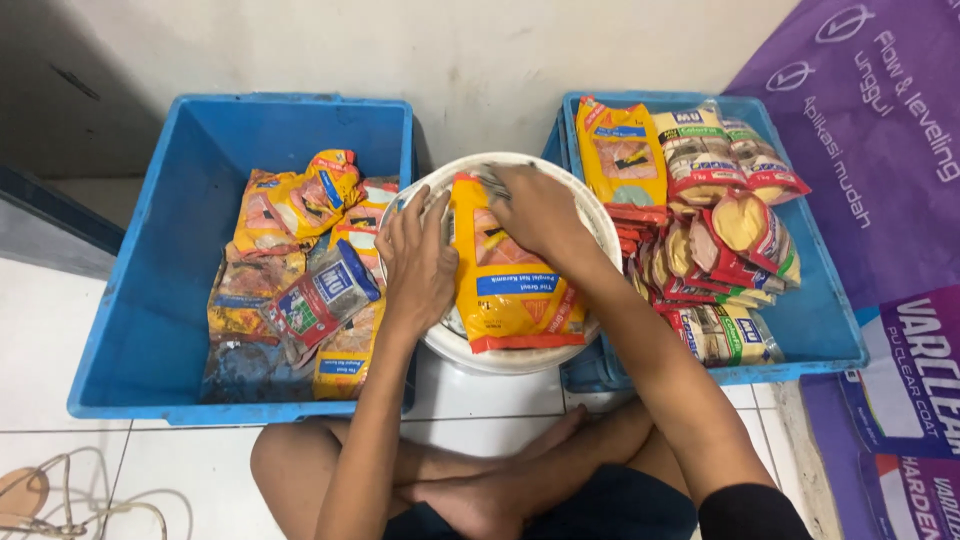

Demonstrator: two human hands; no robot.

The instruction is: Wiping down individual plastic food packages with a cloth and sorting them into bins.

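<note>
A yellow and orange powder pouch (pixel 510 285) lies across the top of a white round bucket (pixel 500 358) in front of me. My left hand (pixel 418 262) rests flat on the pouch's left edge and the bucket rim. My right hand (pixel 537 205) presses on the pouch's upper end, fingers bent around its top seam. Both hands touch the same pouch.
A blue crate (pixel 150 300) on the left holds several yellow pouches and one red, white and blue pouch (pixel 325 297). A blue crate (pixel 820 320) on the right holds stacked cream and red pouches. Purple sacks (pixel 900 200) lie far right. My crossed legs (pixel 480 480) sit below.
</note>
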